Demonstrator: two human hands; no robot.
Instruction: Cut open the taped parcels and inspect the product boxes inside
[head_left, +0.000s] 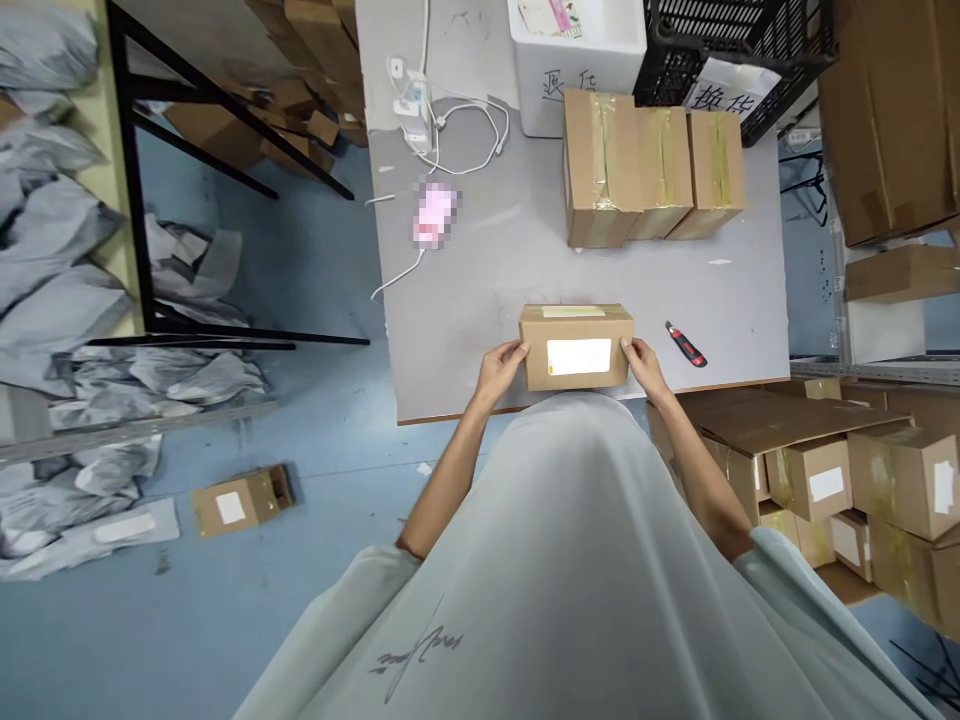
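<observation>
A small brown cardboard box (536, 372) with a white label and tape along its top edge is at the front edge of the grey table (480, 260). My left hand (501, 370) grips its left end, thumb on the near side. At the opposite end, my right hand (643, 366) holds the box in the same way. The fingers behind the box are partly hidden. To the right of my right hand lies a red and black box cutter (686, 344).
Three taped cardboard boxes (604, 170) stand at the back, before a white bin (577, 75) and black crate (735, 40). White cables (469, 105) and a blurred pink object (433, 215) lie left. Boxes (810, 480) are stacked right; grey parcels (52, 240) fill the left shelves.
</observation>
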